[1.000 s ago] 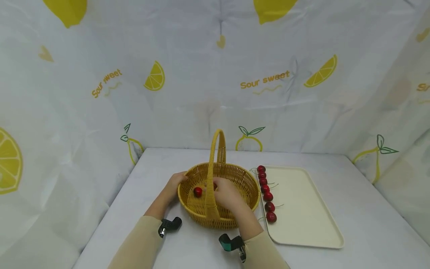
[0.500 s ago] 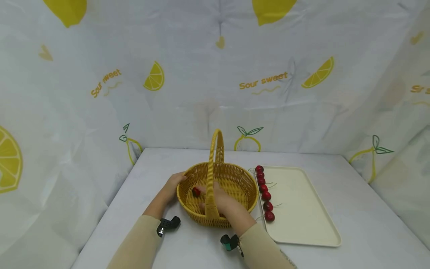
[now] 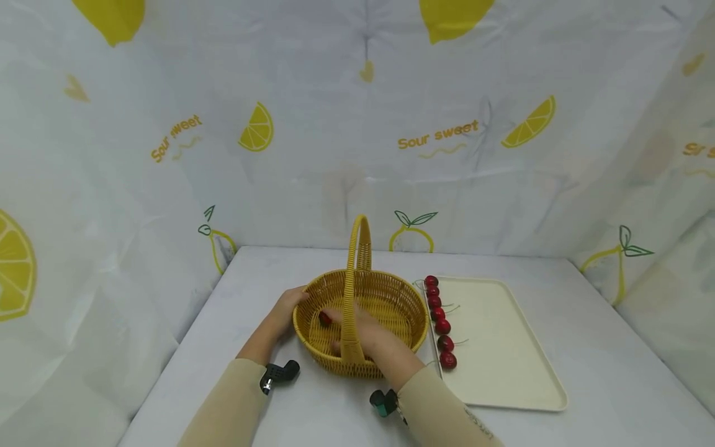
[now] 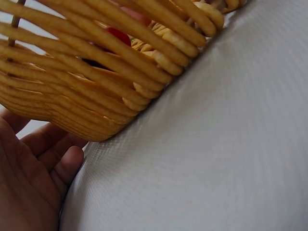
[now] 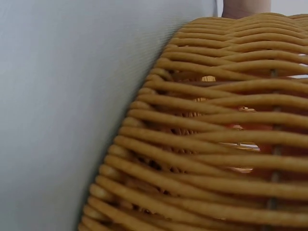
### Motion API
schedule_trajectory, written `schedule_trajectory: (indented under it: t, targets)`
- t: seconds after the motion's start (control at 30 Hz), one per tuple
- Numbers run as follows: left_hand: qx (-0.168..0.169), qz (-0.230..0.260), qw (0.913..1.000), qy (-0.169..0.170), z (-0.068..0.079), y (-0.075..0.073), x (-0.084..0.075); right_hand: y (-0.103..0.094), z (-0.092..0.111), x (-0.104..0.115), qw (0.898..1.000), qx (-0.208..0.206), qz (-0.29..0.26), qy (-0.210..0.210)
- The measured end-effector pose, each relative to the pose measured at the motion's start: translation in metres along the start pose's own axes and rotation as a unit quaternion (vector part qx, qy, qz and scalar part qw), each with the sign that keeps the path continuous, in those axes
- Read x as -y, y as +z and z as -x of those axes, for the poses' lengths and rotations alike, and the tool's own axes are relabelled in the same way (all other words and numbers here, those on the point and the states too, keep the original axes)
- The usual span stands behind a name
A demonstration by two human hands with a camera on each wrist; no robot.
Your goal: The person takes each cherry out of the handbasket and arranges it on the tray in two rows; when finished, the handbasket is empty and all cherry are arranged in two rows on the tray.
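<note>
A yellow wicker basket (image 3: pixel 313 357) with a tall arched handle stands on the table. My left hand (image 3: pixel 287 308) holds its left rim; in the left wrist view that hand's fingers (image 4: pixel 45 139) lie along the outer wall. Inside the basket, my right hand (image 3: pixel 368 332) reaches left beneath the handle, index fingertip right at a dark red cherry (image 3: pixel 325 319) and thumb held apart from it. Through the weave, the left wrist view shows a bit of the red cherry (image 4: pixel 118 36). The basket's woven side (image 5: pixel 216 134) hides most of the right hand in the right wrist view.
Right of the basket lies a cream tray (image 3: pixel 503 347). A column of several red cherries (image 3: pixel 443 326), some with stems, runs along its left edge. A white cloth with lemon prints (image 3: pixel 313 186) hangs behind the white table (image 3: pixel 268 267).
My right hand has shifted left and spread its fingers, the index now reaching the cherry, which has moved slightly left. The left hand stays at the rim. The view has turned slightly.
</note>
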State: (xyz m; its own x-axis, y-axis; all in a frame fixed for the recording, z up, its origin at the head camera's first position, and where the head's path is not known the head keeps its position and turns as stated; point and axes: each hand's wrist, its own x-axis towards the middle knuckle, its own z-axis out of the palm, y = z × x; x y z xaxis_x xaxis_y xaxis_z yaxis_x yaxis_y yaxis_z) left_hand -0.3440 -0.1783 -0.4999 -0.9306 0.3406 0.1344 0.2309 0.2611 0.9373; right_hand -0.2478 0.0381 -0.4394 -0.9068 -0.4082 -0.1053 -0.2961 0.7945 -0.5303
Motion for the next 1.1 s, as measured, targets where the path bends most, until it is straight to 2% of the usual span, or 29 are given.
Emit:
schedule_trajectory:
  t: [0.1,0.2,0.3,0.4,0.53,0.73,0.83,0.93,1.1]
  targets:
    - [-0.002,-0.003,1.0,-0.004,0.0005,0.0011,-0.0009,0.0019,-0.0028,0.0011,0.999,0.006,0.051,0.015]
    - [-0.006,-0.005,0.9999,-0.008,0.0011,0.0009,-0.0013,0.0022,-0.0073,0.0006,0.998,-0.004,0.067,0.015]
    - [-0.008,-0.007,0.9998,-0.015,0.002,0.0004,-0.0017,0.0014,-0.0102,-0.0003,0.996,-0.009,0.084,-0.016]
    - [-0.01,-0.01,0.9998,-0.017,0.0019,-0.0002,-0.0014,-0.0001,-0.011,-0.0006,0.995,-0.009,0.078,-0.054]
    - [-0.01,-0.004,0.9999,-0.014,0.0006,-0.0007,-0.0006,-0.0017,-0.0094,-0.0003,0.996,0.001,0.051,-0.069]
    - [-0.015,-0.002,0.9998,-0.011,-0.0009,-0.0013,-0.0001,-0.0042,-0.0092,0.0035,0.99,0.021,0.085,-0.11]
    - [-0.016,-0.003,0.9998,-0.01,-0.0012,-0.001,-0.0001,-0.0044,-0.0084,0.0055,0.991,0.031,0.081,-0.098]
    - [-0.018,-0.006,0.9998,-0.009,-0.0009,-0.0005,-0.0002,-0.0039,-0.0077,0.0047,0.995,0.03,0.065,-0.069]
    - [-0.017,-0.009,0.9998,-0.01,-0.0008,0.0003,0.0004,-0.0043,-0.0044,0.0015,0.999,-0.008,0.016,-0.036]
